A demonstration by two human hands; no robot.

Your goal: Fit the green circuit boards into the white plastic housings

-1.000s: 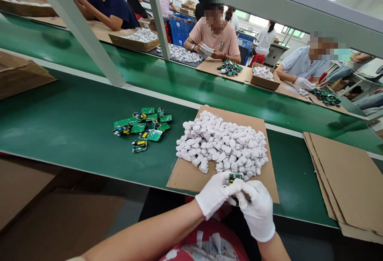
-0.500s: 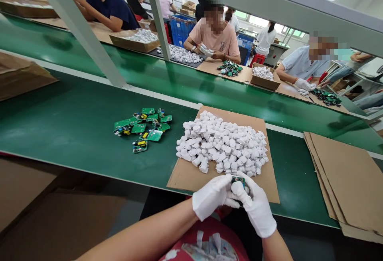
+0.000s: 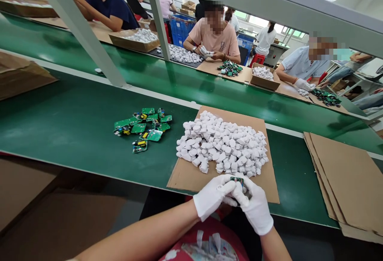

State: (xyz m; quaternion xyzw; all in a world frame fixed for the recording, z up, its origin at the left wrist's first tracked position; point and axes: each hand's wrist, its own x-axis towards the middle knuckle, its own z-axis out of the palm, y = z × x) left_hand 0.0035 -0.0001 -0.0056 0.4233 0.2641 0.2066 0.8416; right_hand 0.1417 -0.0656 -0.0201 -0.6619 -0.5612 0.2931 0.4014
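Note:
Both of my hands wear white gloves and meet at the table's front edge. Between them is a small green circuit board, mostly covered by the fingers. My left hand is closed on its left side, its thumb bent inward. On the other side, my right hand grips the board, with its thumb across the front. Any white piece under the thumbs is hidden. Just beyond the hands, a heap of small white parts lies on a cardboard sheet. Left of it are several loose circuit boards.
Stacked cardboard sheets lie at the right, and a cardboard box stands at the left. A green belt runs behind my table. Across it, co-workers sit with boxes of white parts. A slanted metal post rises at the left.
My left thumb has come in against the right thumb, and the round white piece seen on the board is now covered. A small light object has appeared on the belt left of the post.

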